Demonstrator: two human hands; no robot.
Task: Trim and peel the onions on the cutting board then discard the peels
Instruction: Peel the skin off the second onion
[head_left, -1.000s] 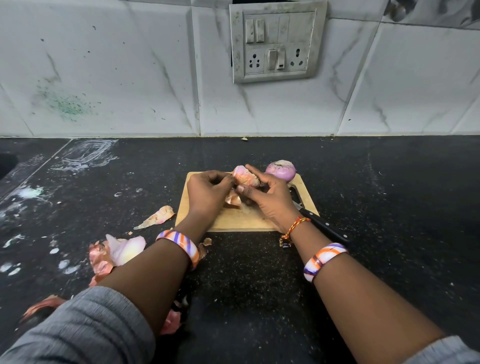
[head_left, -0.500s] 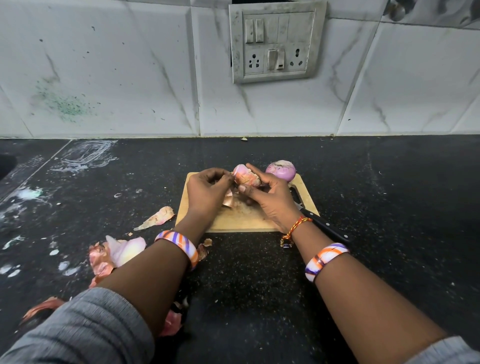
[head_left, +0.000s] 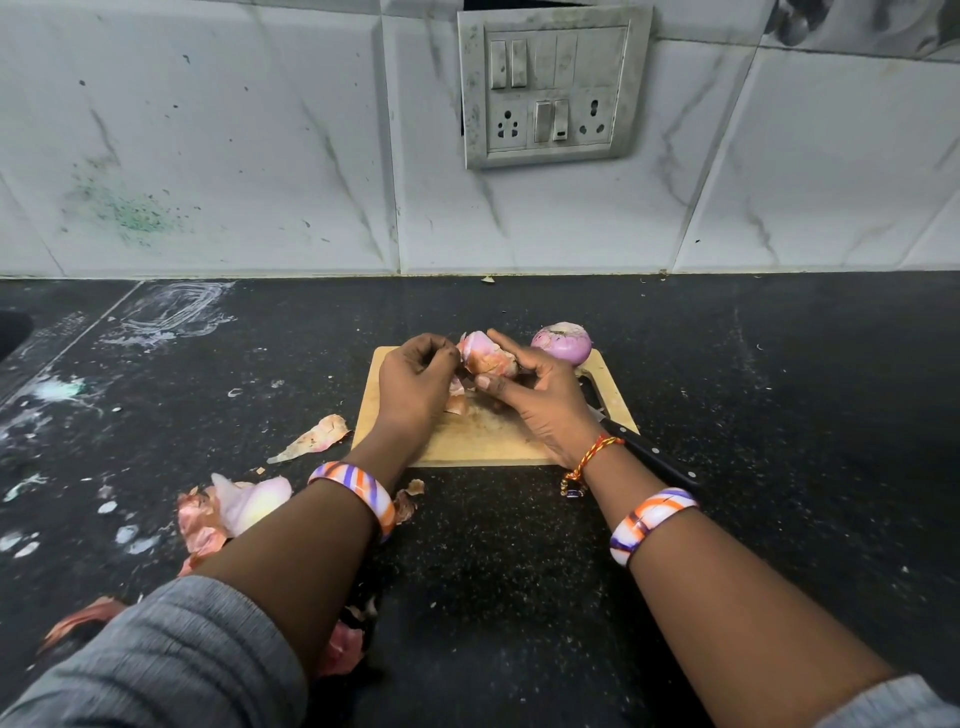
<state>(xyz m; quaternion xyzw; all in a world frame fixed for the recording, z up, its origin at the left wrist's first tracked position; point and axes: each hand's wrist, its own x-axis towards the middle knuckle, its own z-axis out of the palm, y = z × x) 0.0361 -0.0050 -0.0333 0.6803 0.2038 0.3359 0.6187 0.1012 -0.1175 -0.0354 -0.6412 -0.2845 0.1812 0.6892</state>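
Over the wooden cutting board (head_left: 488, 441), my right hand (head_left: 540, 400) grips a partly peeled onion (head_left: 485, 353) with pink flesh and brown skin. My left hand (head_left: 415, 379) pinches a flap of its skin at the onion's left side. A second onion (head_left: 562, 342), peeled and purple, sits at the board's far right corner. A loose piece of skin (head_left: 457, 402) lies on the board under my hands.
A black-handled knife (head_left: 644, 452) lies along the board's right edge, partly under my right wrist. Onion peels (head_left: 311, 439) and a peel pile (head_left: 234, 509) litter the black counter to the left. A tiled wall with a switch panel (head_left: 550, 88) stands behind.
My left hand's fingers shifted up to the onion's left side and took hold of a skin flap. The onion has turned slightly in my right hand.
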